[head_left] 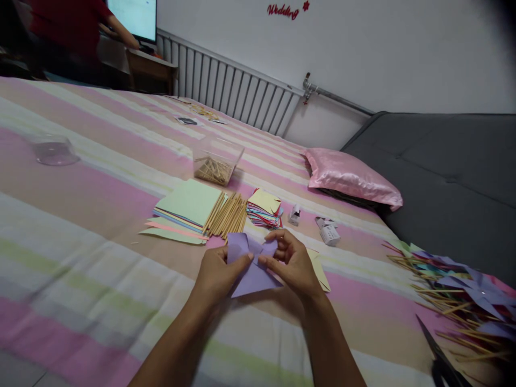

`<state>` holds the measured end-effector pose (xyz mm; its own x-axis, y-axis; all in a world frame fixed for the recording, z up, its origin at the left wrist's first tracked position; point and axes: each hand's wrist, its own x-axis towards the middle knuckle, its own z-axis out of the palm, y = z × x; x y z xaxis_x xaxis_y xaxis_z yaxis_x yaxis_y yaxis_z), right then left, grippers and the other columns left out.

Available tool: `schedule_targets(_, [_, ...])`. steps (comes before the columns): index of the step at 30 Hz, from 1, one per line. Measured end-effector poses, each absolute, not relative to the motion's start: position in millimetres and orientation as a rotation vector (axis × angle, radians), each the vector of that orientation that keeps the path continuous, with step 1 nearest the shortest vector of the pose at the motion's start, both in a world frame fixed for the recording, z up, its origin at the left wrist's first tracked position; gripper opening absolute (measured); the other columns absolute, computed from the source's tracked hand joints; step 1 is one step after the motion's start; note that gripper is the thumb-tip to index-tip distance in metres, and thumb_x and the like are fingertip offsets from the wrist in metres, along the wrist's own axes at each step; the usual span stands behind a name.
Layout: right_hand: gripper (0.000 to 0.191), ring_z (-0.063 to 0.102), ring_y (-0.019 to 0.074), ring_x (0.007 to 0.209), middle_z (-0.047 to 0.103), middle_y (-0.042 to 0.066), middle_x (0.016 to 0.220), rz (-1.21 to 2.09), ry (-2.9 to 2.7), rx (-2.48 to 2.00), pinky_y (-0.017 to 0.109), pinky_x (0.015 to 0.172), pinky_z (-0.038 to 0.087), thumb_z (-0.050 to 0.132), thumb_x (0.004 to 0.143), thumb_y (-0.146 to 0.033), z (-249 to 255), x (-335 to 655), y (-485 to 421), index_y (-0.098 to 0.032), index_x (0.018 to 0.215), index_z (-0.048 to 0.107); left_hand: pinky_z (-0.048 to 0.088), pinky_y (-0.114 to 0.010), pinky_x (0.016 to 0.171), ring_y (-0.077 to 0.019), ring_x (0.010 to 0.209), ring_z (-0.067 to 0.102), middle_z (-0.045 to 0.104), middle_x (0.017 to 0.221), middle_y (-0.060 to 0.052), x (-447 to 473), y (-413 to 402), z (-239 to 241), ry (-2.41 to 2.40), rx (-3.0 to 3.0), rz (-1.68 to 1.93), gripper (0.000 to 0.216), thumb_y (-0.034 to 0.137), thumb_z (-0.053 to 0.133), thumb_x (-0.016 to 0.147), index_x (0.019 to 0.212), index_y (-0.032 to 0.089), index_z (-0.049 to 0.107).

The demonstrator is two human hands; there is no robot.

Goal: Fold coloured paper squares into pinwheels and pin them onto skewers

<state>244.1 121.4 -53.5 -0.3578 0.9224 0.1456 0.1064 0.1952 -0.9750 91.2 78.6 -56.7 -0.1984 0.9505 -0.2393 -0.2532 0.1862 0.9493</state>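
Note:
Between both hands is a purple sheet of paper (256, 280), with its upper corners curled in toward the middle. My left hand (220, 269) is closed on its left side, the thumb pressing near the centre. With thumb and fingers pinched, my right hand (291, 260) grips a bent corner at the upper right. Just beyond the hands lie a bundle of thin wooden sticks (226, 215) and a pile of small cut coloured papers (264, 207). Pale yellow paper (319, 270) is partly hidden behind my right hand.
Stacked coloured sheets (189, 201) lie left of the sticks, a clear box of sticks (217, 161) behind. Two small boxes (329, 234) sit to the right. Scissors (437, 355) and finished paper pinwheels (475, 290) lie at far right. A person in red (66, 32) sits at a monitor.

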Motion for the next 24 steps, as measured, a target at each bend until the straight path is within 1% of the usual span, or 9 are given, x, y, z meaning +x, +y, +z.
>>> schedule_targets(2, [0.049,0.051,0.0078,0.050,0.054,-0.006,0.066,1.354,-1.594,-0.930,0.018,0.046,0.042,0.075,0.068,-0.029,-53.0,241.6,119.9,-0.024,0.110,0.049,0.042,-0.024,0.045,-0.0154,0.049,0.055,0.066,0.056,-0.006,93.3,78.1,-55.5,1.264,0.719,1.317,0.019,0.028,0.075,0.054,0.063,0.011,0.073])
schedule_targets(4, [0.060,0.053,0.0081,0.051,0.057,-0.005,0.068,1.395,-1.562,-0.889,0.018,0.048,0.043,0.074,0.068,-0.026,-52.6,240.0,119.4,-0.027,0.120,0.044,0.045,-0.026,0.048,-0.0167,0.051,0.057,0.068,0.058,-0.006,94.9,77.8,-55.2,1.245,0.690,1.311,0.021,0.028,0.075,0.054,0.067,0.010,0.074])
schedule_targets(8, [0.075,0.063,0.0131,0.063,0.066,-0.001,0.080,1.420,-1.512,-0.847,0.023,0.056,0.050,0.075,0.067,-0.025,-52.6,240.2,120.3,-0.030,0.130,0.035,0.049,-0.029,0.056,-0.0194,0.057,0.062,0.071,0.067,-0.008,95.4,78.4,-57.8,1.180,0.699,1.301,0.027,0.025,0.075,0.053,0.075,0.009,0.074])
schedule_targets(12, [0.080,0.065,0.0160,0.067,0.066,-0.001,0.080,1.423,-1.513,-0.862,0.026,0.058,0.052,0.076,0.066,-0.026,-53.1,240.4,120.5,-0.030,0.133,0.032,0.050,-0.031,0.061,-0.0217,0.063,0.064,0.072,0.070,-0.009,94.3,79.3,-60.7,1.188,0.738,1.277,0.029,0.024,0.075,0.052,0.077,0.008,0.074])
schedule_targets(16, [0.076,0.065,0.0168,0.071,0.066,0.001,0.085,1.380,-1.539,-0.873,0.027,0.061,0.052,0.075,0.067,-0.029,-53.1,238.2,120.5,-0.029,0.132,0.033,0.050,-0.031,0.061,-0.0229,0.064,0.065,0.072,0.069,-0.009,95.3,78.8,-60.3,1.179,0.677,1.287,0.032,0.023,0.076,0.051,0.079,0.008,0.073])
schedule_targets(18, [0.072,0.065,0.0179,0.079,0.065,0.004,0.094,1.291,-1.559,-0.861,0.029,0.067,0.052,0.074,0.068,-0.029,-52.8,238.1,121.6,-0.029,0.130,0.037,0.050,-0.030,0.059,-0.0215,0.061,0.065,0.072,0.068,-0.009,95.4,78.5,-59.1,1.183,0.599,1.328,0.033,0.022,0.077,0.049,0.079,0.008,0.073])
schedule_targets(20, [0.065,0.062,0.0190,0.090,0.063,0.006,0.103,1.113,-1.577,-0.851,0.031,0.075,0.050,0.075,0.068,-0.027,-52.2,239.9,123.1,-0.028,0.126,0.043,0.050,-0.029,0.059,-0.0204,0.061,0.065,0.072,0.070,-0.009,94.2,78.6,-58.0,1.171,0.513,1.393,0.035,0.023,0.078,0.049,0.081,0.008,0.072])
schedule_targets(22, [0.051,0.059,0.0181,0.089,0.063,0.004,0.098,0.907,-1.571,-0.851,0.031,0.076,0.048,0.072,0.071,-0.026,-51.5,243.6,123.8,-0.027,0.118,0.052,0.050,-0.028,0.058,-0.0195,0.060,0.065,0.073,0.072,-0.009,91.8,79.2,-57.1,1.171,0.425,1.458,0.037,0.024,0.079,0.049,0.082,0.008,0.071])
schedule_targets(24, [0.030,0.057,0.0150,0.074,0.061,0.001,0.081,0.788,-1.588,-0.857,0.029,0.068,0.047,0.068,0.075,-0.024,-50.3,248.1,123.1,-0.025,0.104,0.061,0.050,-0.028,0.058,-0.0183,0.060,0.064,0.073,0.075,-0.009,88.8,80.0,-56.6,1.171,0.353,1.506,0.039,0.023,0.079,0.050,0.085,0.008,0.070])
